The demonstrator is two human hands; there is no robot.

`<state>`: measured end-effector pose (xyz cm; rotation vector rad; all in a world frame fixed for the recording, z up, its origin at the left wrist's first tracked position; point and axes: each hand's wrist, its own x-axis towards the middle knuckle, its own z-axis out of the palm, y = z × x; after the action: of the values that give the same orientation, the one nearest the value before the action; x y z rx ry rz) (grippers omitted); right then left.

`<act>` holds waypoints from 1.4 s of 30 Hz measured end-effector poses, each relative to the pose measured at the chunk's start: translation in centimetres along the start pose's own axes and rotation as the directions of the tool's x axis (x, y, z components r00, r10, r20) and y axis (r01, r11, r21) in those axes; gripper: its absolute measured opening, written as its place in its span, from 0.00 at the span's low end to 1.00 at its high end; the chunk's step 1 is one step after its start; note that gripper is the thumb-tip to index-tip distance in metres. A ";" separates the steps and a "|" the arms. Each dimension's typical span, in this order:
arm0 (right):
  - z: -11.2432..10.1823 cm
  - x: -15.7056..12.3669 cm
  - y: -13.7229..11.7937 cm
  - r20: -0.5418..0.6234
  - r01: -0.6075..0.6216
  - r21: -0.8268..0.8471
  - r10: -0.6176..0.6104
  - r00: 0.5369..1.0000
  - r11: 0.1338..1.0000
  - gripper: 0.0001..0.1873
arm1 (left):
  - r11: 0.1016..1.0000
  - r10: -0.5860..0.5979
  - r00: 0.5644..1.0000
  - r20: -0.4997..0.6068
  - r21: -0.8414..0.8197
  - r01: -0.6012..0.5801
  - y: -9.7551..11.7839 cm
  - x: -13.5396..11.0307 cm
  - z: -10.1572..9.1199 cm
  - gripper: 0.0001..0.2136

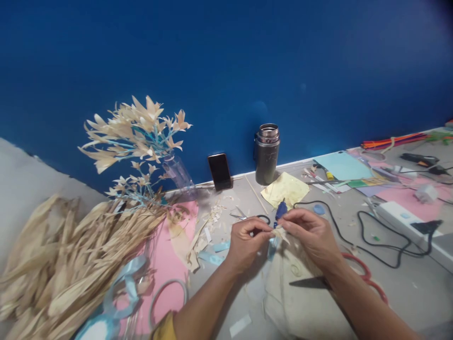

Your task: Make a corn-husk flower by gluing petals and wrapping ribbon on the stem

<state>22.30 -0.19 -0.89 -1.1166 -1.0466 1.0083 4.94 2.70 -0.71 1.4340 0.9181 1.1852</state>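
My left hand and my right hand meet over the table, thumbs and fingertips pinched on a small pale husk flower. Its lower part is hard to make out. Just behind the fingers lies a blue glue gun, its nozzle toward a yellow paper sheet. Small scissors with dark handles rest behind my left hand. Under my right forearm lie large scissors with red handles, partly hidden. A pale sheet is spread below the hands.
At left, dried corn husks are piled beside pink paper and blue ribbon. Husk flowers stand in a clear vase. A phone and a steel flask stand by the wall. A black cord runs toward a white power strip.
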 end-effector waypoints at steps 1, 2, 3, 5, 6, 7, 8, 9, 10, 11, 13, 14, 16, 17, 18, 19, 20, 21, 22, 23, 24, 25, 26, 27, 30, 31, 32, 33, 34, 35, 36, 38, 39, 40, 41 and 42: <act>0.0 0.0 0.1 0.006 -0.010 0.011 0.009 1.000 1.000 0.11 | 1.000 -0.002 1.000 -0.001 0.004 0.002 0.0 0.0 0.0 0.04; 0.0 0.0 0.1 0.015 -0.018 0.022 0.018 1.000 1.000 0.11 | 1.000 -0.005 1.000 0.001 0.010 0.005 0.1 -0.1 0.0 0.04; 0.0 -0.1 0.1 0.022 -0.023 0.030 0.023 1.000 0.999 0.11 | 1.000 -0.007 1.000 0.004 0.018 0.007 0.1 -0.1 0.0 0.04; 0.0 -0.1 0.2 0.028 -0.027 0.032 0.026 0.999 0.999 0.11 | 0.999 -0.006 1.000 0.018 0.033 0.005 0.1 0.0 -0.1 0.04; 0.0 -0.1 0.2 0.025 -0.022 0.026 0.021 0.999 0.999 0.11 | 0.999 0.000 1.000 0.031 0.040 -0.001 0.2 0.0 -0.2 0.04; 0.0 -0.1 0.2 0.014 -0.011 0.014 0.011 1.000 1.000 0.11 | 0.999 0.009 0.999 0.043 0.046 -0.011 0.2 0.0 -0.2 0.05; 0.0 -0.1 0.2 -0.004 0.003 -0.002 -0.003 1.000 1.000 0.10 | 0.998 0.021 0.999 0.050 0.054 -0.024 0.2 0.1 -0.3 0.05; 0.0 -0.1 0.2 -0.024 0.022 -0.022 -0.023 0.999 1.000 0.10 | 0.997 0.033 0.998 0.050 0.062 -0.036 0.2 0.1 -0.3 0.06; 0.0 -0.2 0.2 -0.043 0.046 -0.045 -0.048 0.998 0.998 0.10 | 0.997 0.043 0.998 0.040 0.069 -0.045 0.1 0.2 -0.3 0.06; 0.1 -0.3 0.2 -0.060 0.073 -0.071 -0.077 0.995 0.995 0.09 | 0.996 0.052 0.998 0.024 0.073 -0.053 0.1 0.2 -0.2 0.06; 0.3 -0.4 0.2 -0.081 0.129 -0.127 -0.140 0.987 0.983 0.07 | 0.995 0.066 0.998 -0.012 0.072 -0.065 -0.1 0.2 -0.1 0.06; 0.4 -0.5 0.3 -0.085 0.156 -0.155 -0.171 0.982 0.975 0.06 | 0.995 0.070 0.997 -0.021 0.069 -0.068 -0.2 0.2 0.0 0.05; 0.6 -0.6 0.4 -0.090 0.201 -0.199 -0.222 0.971 0.959 0.04 | 0.995 0.076 0.997 -0.025 0.060 -0.074 -0.3 0.1 0.2 0.05; 0.7 -0.7 0.4 -0.091 0.217 -0.214 -0.241 0.966 0.952 0.03 | 0.996 0.072 0.997 -0.022 0.054 -0.071 -0.3 0.0 0.3 0.05; 0.8 -0.7 0.5 -0.091 0.231 -0.227 -0.256 0.962 0.946 0.02 | 0.998 0.060 0.998 -0.016 0.039 -0.059 -0.3 0.0 0.3 0.05; 0.9 -0.7 0.6 -0.091 0.244 -0.237 -0.272 0.958 0.940 0.01 | 0.999 0.035 0.999 -0.007 0.006 -0.034 -0.4 0.0 0.4 0.04; 0.9 -0.7 0.6 -0.091 0.259 -0.247 -0.288 0.953 0.934 0.01 | 0.999 -0.009 1.000 0.008 -0.044 0.010 -0.4 0.0 0.4 0.03; 1.0 -0.7 0.6 -0.093 0.278 -0.257 -0.311 0.946 0.925 0.02 | 0.991 -0.070 0.997 0.029 -0.112 0.073 -0.5 0.0 0.4 0.02; 1.0 -0.8 0.7 -0.094 0.301 -0.270 -0.336 0.937 0.915 0.02 | 0.971 -0.141 0.988 0.056 -0.188 0.149 -0.6 0.0 0.4 0.02; 1.0 -0.8 0.7 -0.090 0.329 -0.282 -0.367 0.926 0.901 0.03 | 0.939 -0.209 0.974 0.087 -0.260 0.224 -0.7 0.1 0.4 0.03; 1.0 -0.9 0.7 -0.077 0.364 -0.291 -0.401 0.913 0.885 0.04 | 0.900 -0.267 0.957 0.113 -0.326 0.290 -0.8 0.1 0.4 0.05; 1.0 -1.0 0.7 -0.054 0.402 -0.298 -0.436 0.899 0.866 0.05 | 0.860 -0.314 0.940 0.136 -0.379 0.342 -0.9 0.2 0.4 0.07; 0.9 -1.0 0.6 -0.023 0.438 -0.304 -0.466 0.885 0.846 0.06 | 0.826 -0.346 0.926 0.155 -0.418 0.378 -1.0 0.2 0.5 0.09; 0.9 -1.1 0.6 0.010 0.470 -0.307 -0.490 0.871 0.828 0.07 | 0.799 -0.365 0.915 0.170 -0.448 0.402 -1.1 0.2 0.5 0.10; 0.9 -1.2 0.4 0.065 0.518 -0.311 -0.526 0.848 0.797 0.09 | 0.746 -0.378 0.897 0.229 -0.499 0.441 -1.3 0.1 0.4 0.13; 0.9 -1.3 0.4 0.064 0.518 -0.318 -0.527 0.847 0.794 0.09 | 0.732 -0.376 0.891 0.254 -0.508 0.454 -1.2 0.1 0.3 0.13; 0.9 -1.3 0.3 0.060 0.514 -0.329 -0.525 0.849 0.793 0.09 | 0.714 -0.377 0.885 0.274 -0.522 0.466 -1.2 0.1 0.3 0.13; 0.9 -1.3 0.3 0.055 0.508 -0.340 -0.523 0.851 0.791 0.08 | 0.692 -0.384 0.877 0.291 -0.538 0.481 -1.2 0.1 0.2 0.12; 0.8 -1.3 0.3 0.053 0.502 -0.351 -0.519 0.853 0.790 0.07 | 0.669 -0.393 0.868 0.304 -0.553 0.496 -1.2 0.0 0.2 0.12; 0.8 -1.3 0.3 0.055 0.502 -0.358 -0.519 0.853 0.787 0.07 | 0.648 -0.403 0.861 0.311 -0.567 0.508 -1.2 0.0 0.2 0.12; 0.8 -1.3 0.4 0.061 0.505 -0.359 -0.520 0.852 0.785 0.07 | 0.630 -0.408 0.856 0.316 -0.581 0.515 -1.2 0.0 0.3 0.12; 0.7 -1.3 0.4 0.076 0.515 -0.349 -0.525 0.848 0.783 0.07 | 0.602 -0.409 0.853 0.324 -0.606 0.519 -1.3 0.0 0.4 0.11; 0.7 -1.3 0.5 0.081 0.518 -0.340 -0.524 0.848 0.785 0.07 | 0.591 -0.407 0.852 0.328 -0.617 0.520 -1.4 0.0 0.5 0.11; 0.7 -1.3 0.5 0.082 0.515 -0.331 -0.520 0.850 0.791 0.08 | 0.582 -0.404 0.853 0.329 -0.627 0.518 -1.5 0.0 0.6 0.10; 0.7 -1.2 0.5 0.080 0.509 -0.323 -0.513 0.855 0.798 0.08 | 0.575 -0.400 0.855 0.329 -0.637 0.514 -1.5 0.0 0.7 0.10; 0.7 -1.2 0.6 0.080 0.504 -0.315 -0.506 0.859 0.804 0.08 | 0.569 -0.397 0.857 0.328 -0.645 0.510 -1.6 0.0 0.8 0.09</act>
<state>21.34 -1.13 -1.51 -1.0152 -1.4474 0.4057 5.76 2.84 -2.30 0.5655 0.5546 0.8631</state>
